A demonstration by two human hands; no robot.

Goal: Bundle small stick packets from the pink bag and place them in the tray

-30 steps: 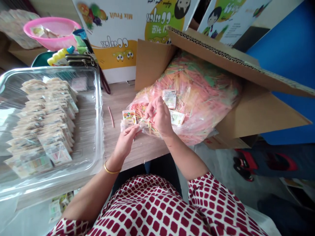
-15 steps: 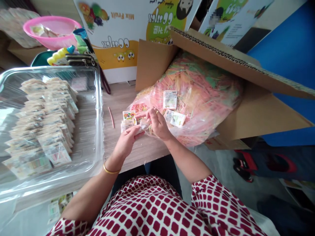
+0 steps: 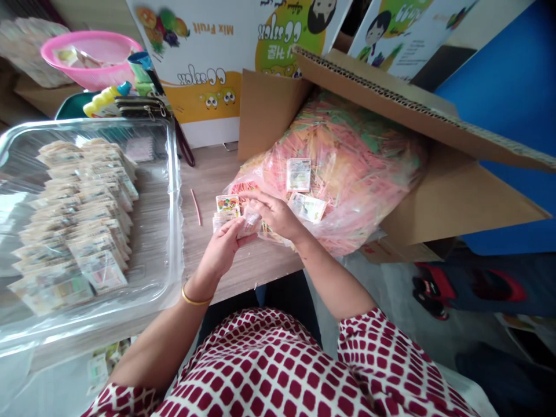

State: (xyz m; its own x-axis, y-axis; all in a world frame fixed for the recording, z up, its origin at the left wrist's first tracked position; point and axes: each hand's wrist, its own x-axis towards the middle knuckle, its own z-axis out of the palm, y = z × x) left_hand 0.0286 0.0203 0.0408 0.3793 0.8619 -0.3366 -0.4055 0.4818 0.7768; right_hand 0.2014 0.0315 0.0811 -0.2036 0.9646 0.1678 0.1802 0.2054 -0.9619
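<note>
My left hand (image 3: 221, 250) grips a small clear plastic packet (image 3: 251, 223) between fingers and thumb. My right hand (image 3: 275, 215) curves over the packet's upper end, and its fingers partly hide whatever they pinch. Thin coloured sticks (image 3: 264, 229) show beneath that hand. Next to my left fingers, printed paper packets (image 3: 227, 204) lie on the wooden table (image 3: 208, 174). Behind my right hand bulges a large clear bag of pink, orange and green sticks (image 3: 347, 150), with several printed packets (image 3: 298, 174) resting on it.
To the left, a large clear tray (image 3: 171, 220) holds rows of packets. A loose pink stick (image 3: 196, 207) lies on the table. Open cardboard box flaps (image 3: 456, 197) surround the bag. A pink basket (image 3: 89, 61) and printed boards stand behind.
My right hand has moved left from the bag and now lies over the packet, closer to my left hand. The bag and tray stay in place.
</note>
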